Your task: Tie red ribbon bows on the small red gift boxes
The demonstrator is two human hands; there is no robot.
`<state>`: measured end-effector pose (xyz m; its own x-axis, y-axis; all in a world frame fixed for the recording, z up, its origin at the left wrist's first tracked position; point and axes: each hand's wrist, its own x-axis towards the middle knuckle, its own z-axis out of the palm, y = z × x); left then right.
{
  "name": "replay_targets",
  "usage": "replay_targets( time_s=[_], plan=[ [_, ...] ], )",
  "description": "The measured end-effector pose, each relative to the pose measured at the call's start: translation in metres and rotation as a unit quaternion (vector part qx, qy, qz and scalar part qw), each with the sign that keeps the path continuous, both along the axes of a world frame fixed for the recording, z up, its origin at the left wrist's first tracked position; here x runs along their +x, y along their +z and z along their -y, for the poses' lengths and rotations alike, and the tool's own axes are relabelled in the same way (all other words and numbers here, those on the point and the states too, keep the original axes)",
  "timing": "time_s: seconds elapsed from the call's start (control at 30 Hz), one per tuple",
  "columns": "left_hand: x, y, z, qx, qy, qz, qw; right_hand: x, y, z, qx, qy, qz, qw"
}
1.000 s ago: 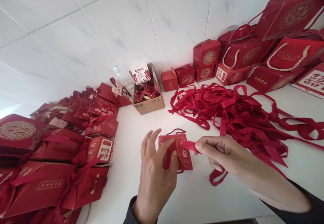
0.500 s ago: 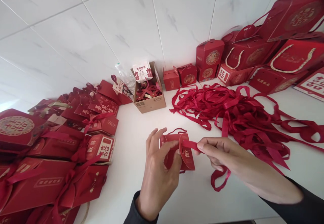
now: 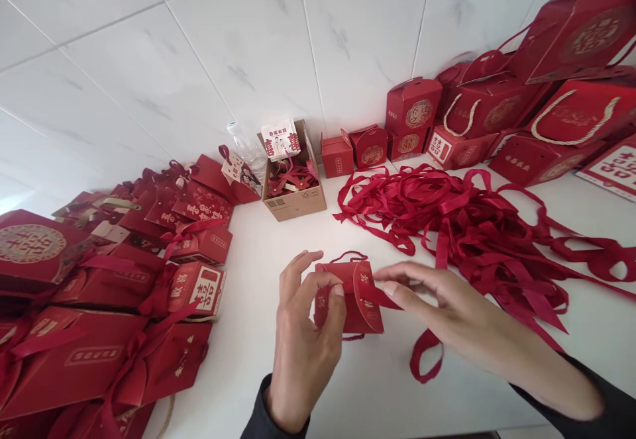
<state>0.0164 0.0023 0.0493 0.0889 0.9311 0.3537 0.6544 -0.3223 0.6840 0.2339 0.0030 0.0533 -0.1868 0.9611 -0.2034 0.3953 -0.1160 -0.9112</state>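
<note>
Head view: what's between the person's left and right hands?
Between the left hand and right hand, the head view shows a small red paper box with gold lettering, and a flat red ribbon extending over its right edge.

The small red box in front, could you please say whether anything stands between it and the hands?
Nothing visible blocks them. The left hand is at the left part of the small red box; only a ribbon strip runs from its right to the right hand. The ribbon pile lies farther back.

Head cam, close, looks fwd & down over tbl point(image 3: 248, 293).
</note>
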Motion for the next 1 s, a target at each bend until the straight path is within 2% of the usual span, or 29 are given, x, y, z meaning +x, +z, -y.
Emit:
replay_targets(
  time_s=[0.1, 0.27, 0.47, 0.63, 1.0],
  plan=[
    [-0.001, 0.004, 0.004, 0.031, 0.010, 0.005, 0.999, -0.012, 0.006, -0.002, 0.087, -0.025, 0.037, 0.995],
    [-0.003, 0.007, 0.012, 0.044, 0.014, 0.008, 0.999, -0.035, 0.017, -0.011, 0.078, 0.052, -0.001, 0.996],
    [-0.007, -0.006, 0.017, -0.025, 0.051, -0.006, 0.998, -0.044, 0.006, -0.019, 0.125, 0.022, 0.049, 0.991],
    [-0.008, -0.011, 0.019, -0.070, 0.073, 0.085, 0.991, -0.049, 0.003, -0.021, 0.117, 0.037, 0.064, 0.990],
    [-0.011, -0.016, 0.024, -0.109, 0.068, 0.156, 0.979, -0.057, 0.011, -0.021, 0.068, 0.063, 0.043, 0.995]
  ],
)
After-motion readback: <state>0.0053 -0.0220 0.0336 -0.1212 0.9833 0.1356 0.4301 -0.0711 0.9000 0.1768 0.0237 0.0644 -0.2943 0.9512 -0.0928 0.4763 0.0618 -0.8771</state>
